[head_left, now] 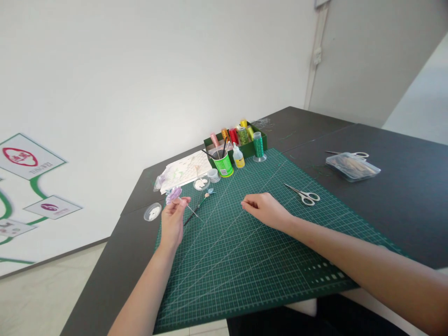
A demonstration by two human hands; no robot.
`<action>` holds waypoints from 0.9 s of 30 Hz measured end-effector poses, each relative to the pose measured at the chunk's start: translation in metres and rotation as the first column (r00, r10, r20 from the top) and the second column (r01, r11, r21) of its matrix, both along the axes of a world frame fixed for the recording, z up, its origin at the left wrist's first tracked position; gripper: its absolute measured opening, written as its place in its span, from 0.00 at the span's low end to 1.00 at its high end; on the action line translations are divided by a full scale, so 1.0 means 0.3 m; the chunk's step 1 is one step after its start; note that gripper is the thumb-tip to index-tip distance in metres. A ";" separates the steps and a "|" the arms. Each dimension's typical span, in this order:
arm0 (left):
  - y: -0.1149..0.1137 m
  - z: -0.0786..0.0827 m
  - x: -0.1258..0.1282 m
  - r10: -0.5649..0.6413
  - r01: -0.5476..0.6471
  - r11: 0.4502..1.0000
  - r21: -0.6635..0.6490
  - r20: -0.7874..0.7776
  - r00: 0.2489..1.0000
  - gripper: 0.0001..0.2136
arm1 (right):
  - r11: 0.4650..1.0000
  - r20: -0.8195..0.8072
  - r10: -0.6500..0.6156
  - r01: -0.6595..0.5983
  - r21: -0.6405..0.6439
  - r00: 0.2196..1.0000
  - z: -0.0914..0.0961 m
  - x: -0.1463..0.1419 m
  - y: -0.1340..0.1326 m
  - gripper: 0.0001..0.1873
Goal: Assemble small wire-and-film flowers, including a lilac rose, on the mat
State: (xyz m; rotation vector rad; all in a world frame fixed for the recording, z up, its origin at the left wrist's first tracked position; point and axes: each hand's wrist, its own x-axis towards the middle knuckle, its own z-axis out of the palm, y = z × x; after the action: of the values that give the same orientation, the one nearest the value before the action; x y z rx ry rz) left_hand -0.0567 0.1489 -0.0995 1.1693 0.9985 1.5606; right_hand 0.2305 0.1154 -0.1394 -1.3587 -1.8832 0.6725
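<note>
My left hand (172,225) pinches the thin wire stem of a light purple fabric-like flower (173,194) above the left edge of the green cutting mat (238,275). The stem slants down to the right, past my fingers. Over the middle of the mat, my right hand (266,209) is closed, thumb against the curled fingers. Whatever it may hold is too small or hidden to make out. Small scissors (305,195) lie to its right. Near my left hand, a thin stem with small leaf-like pieces (209,192) rests on the mat.
At the back stand a green box (249,148) of thread spools, a green can (224,166) with brushes, a glue bottle (238,156) and a green thread spool (258,145). Shallow dishes (152,212) hold white pieces. A clear plastic case (353,167) sits at the right on the dark table (395,205).
</note>
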 end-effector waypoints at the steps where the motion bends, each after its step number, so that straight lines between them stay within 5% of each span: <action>1: -0.015 -0.003 0.013 -0.031 0.031 0.999 -0.014 -0.012 0.999 0.17 | 1.000 0.005 -0.003 0.003 0.002 1.000 0.001 0.001 0.001 0.17; 4: -0.062 -0.027 0.052 -0.290 0.280 0.945 -0.169 -0.035 0.956 0.17 | 0.999 0.013 -0.031 0.030 0.023 0.999 0.013 0.013 0.008 0.17; 7: -0.100 -0.068 0.084 -0.564 0.542 0.758 -0.362 0.053 0.824 0.16 | 0.994 0.017 -0.096 0.095 0.062 0.995 0.037 0.049 0.029 0.17; 9: -0.118 -0.096 0.102 -0.642 0.633 0.659 -0.406 0.135 0.755 0.16 | 0.982 0.036 -0.170 0.166 0.095 0.985 0.052 0.085 0.053 0.17; 12: -0.128 -0.127 0.124 -0.670 0.698 0.580 -0.419 0.241 0.702 0.12 | 0.953 0.060 -0.293 0.287 0.097 0.954 0.058 0.148 0.104 0.16; 20: -0.106 -0.154 0.153 -0.639 0.711 0.588 -0.386 0.318 0.701 0.08 | 0.887 0.098 -0.460 0.451 0.095 0.883 0.084 0.319 0.252 0.09; 27: -0.081 -0.165 0.233 -0.633 0.736 0.588 -0.336 0.375 0.677 0.06 | 0.738 0.170 -0.670 0.674 0.041 0.723 0.181 0.598 0.414 0.13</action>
State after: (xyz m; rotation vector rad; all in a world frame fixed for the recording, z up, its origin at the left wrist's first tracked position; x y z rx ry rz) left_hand 0.0131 0.1245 -0.1489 0.8547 0.5892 0.7240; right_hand 0.4099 0.2398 -0.0850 -2.0127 -1.3281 0.1964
